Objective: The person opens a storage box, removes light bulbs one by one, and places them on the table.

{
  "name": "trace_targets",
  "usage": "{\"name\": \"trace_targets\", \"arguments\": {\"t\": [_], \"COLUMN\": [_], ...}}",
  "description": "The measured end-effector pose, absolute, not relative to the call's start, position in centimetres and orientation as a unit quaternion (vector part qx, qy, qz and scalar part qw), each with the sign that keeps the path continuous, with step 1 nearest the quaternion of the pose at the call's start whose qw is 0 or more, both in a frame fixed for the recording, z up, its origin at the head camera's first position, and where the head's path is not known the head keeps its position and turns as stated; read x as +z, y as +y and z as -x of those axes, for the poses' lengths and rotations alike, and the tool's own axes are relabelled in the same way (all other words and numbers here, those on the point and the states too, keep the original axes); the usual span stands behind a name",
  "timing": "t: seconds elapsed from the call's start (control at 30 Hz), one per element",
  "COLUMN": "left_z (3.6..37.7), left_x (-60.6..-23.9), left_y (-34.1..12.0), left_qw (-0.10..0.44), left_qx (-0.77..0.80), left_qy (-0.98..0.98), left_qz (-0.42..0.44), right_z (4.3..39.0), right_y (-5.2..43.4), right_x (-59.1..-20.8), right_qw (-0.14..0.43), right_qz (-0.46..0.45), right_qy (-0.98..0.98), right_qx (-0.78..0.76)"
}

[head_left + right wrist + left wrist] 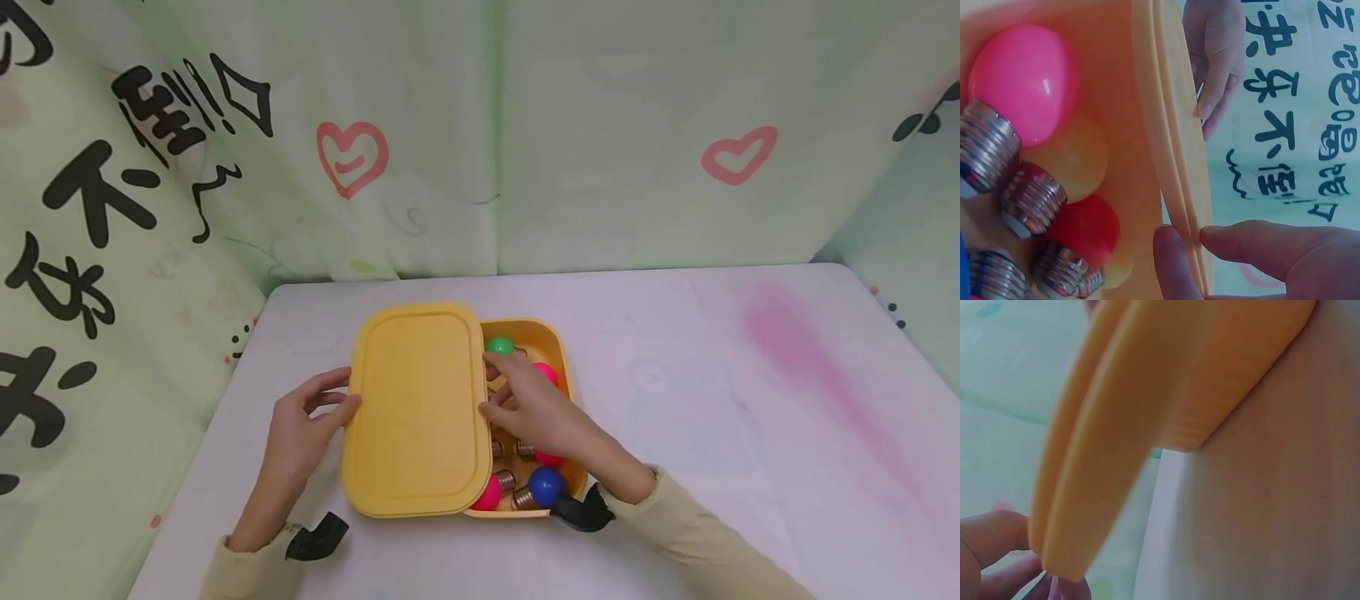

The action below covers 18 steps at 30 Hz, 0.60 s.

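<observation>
Left hand and right hand pinch a yellow lid. The partly covered box holds coloured bulbs.

Left hand and right hand in thumb-and-finger pinches, forearms angled inward.

Yellow lid bars left part of box from above; bulbs crowd uncovered strip; tabletop passable at right
</observation>
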State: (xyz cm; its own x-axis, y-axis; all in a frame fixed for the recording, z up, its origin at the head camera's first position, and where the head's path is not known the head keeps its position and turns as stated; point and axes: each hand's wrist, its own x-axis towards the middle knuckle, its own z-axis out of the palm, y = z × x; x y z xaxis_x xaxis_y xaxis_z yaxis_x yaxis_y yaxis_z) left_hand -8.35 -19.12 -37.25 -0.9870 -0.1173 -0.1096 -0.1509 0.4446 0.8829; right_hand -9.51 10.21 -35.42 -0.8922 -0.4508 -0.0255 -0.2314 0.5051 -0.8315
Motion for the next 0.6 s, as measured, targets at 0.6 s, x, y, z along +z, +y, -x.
{"name": "trace_targets", "arguments": {"t": [0.6], "left_z": [7.8], "left_x": [-37.3], "left_y": [-21.6], "left_qw": [-0.014], "left_qx": [0.486], "left_qy": [0.871], "left_qz": [0.074], "right_z": [9.2], "right_y": [7.3], "right_x": [-35.3], "right_qw": [0.154], "right_qz": [0.181], "right_qy": [0.848], "right_qx": [-0.473]}}
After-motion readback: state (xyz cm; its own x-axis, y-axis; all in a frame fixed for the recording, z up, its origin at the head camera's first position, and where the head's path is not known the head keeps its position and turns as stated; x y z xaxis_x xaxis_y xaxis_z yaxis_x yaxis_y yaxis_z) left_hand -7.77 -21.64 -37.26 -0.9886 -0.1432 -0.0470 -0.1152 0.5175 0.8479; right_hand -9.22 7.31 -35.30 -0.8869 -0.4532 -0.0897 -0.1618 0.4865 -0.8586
